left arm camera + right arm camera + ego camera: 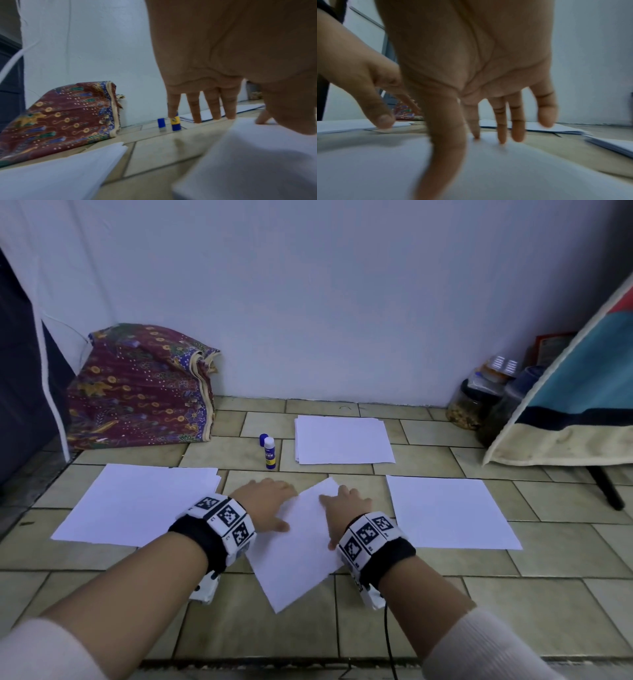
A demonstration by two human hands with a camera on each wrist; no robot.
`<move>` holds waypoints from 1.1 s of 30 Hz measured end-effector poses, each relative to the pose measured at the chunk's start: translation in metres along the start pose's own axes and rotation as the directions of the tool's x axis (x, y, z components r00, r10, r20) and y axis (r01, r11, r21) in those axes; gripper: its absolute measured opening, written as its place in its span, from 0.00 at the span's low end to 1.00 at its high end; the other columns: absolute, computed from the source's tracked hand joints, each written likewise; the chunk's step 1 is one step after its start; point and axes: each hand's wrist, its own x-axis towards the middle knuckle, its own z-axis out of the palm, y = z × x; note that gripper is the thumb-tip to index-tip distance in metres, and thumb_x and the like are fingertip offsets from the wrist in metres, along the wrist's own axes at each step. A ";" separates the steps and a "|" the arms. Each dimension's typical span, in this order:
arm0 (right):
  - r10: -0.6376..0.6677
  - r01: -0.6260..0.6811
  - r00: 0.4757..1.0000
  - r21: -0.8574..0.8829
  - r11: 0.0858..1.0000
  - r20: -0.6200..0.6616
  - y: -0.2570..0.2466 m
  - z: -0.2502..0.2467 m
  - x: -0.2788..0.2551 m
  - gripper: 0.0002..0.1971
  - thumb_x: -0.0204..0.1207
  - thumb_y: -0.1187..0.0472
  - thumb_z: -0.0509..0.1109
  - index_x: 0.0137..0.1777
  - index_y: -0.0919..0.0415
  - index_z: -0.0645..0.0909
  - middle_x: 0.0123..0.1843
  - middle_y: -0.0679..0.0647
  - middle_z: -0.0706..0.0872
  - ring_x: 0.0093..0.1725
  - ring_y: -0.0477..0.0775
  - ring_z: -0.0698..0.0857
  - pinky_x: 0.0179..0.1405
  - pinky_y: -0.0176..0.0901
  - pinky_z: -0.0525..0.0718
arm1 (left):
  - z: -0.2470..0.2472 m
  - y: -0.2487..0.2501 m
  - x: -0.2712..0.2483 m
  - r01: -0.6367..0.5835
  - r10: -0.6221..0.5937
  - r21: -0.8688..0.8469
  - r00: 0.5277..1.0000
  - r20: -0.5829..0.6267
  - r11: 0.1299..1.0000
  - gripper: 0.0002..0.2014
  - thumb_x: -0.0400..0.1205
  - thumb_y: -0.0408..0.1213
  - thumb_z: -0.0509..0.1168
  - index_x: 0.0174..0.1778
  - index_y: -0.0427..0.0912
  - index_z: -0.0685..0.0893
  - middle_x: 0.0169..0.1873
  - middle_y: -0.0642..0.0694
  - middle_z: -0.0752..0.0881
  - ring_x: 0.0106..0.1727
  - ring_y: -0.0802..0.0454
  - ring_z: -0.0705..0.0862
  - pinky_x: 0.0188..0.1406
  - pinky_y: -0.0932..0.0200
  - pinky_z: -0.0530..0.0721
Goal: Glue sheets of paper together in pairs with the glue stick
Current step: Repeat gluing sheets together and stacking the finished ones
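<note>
A white sheet (298, 549) lies askew on the tiled floor between my hands. My left hand (265, 501) rests on its left edge with straight fingers (212, 108) and the thumb on the paper (257, 155). My right hand (342, 505) presses flat on the sheet's right part, fingertips (501, 135) down on the paper (488, 169). The glue stick (269, 453) stands upright beyond the hands, its blue cap (263, 438) standing beside it; both show in the left wrist view, the glue stick (175, 123) right of the cap (161, 123). Paper stacks lie at left (137, 505), right (448, 511) and far centre (342, 440).
A patterned cloth bundle (140, 385) sits by the wall at back left. Jars (476, 402) and a leaning padded board (575, 392) stand at back right, with a dark stand leg (608, 484) near the right stack. Bare tiles (479, 611) lie near me.
</note>
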 end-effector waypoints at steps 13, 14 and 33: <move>-0.160 0.158 0.987 0.131 0.979 0.004 -0.037 0.002 0.001 0.46 0.61 0.44 0.82 0.74 0.58 0.62 0.71 0.58 0.65 0.71 0.64 0.65 0.63 0.62 0.77 | 0.025 0.000 -0.004 0.099 -0.105 -0.136 0.994 -0.035 0.986 0.48 0.73 0.56 0.74 0.82 0.42 0.57 0.83 0.45 0.56 0.83 0.47 0.55 0.78 0.47 0.66; -0.164 0.163 0.986 0.121 0.979 0.003 -0.039 0.001 0.002 0.49 0.60 0.45 0.83 0.76 0.59 0.60 0.72 0.58 0.65 0.72 0.64 0.64 0.65 0.62 0.77 | 0.027 -0.003 -0.003 0.118 -0.117 -0.143 0.993 0.018 0.983 0.52 0.74 0.57 0.72 0.84 0.40 0.49 0.85 0.44 0.47 0.85 0.48 0.46 0.81 0.43 0.59; 0.012 -0.021 0.998 0.173 0.985 0.054 0.010 -0.009 0.023 0.56 0.55 0.42 0.84 0.79 0.59 0.58 0.76 0.55 0.68 0.77 0.60 0.65 0.77 0.67 0.57 | 0.030 -0.012 -0.001 0.127 -0.134 0.071 0.986 0.103 0.989 0.54 0.75 0.69 0.60 0.85 0.39 0.41 0.85 0.45 0.41 0.85 0.49 0.41 0.81 0.37 0.50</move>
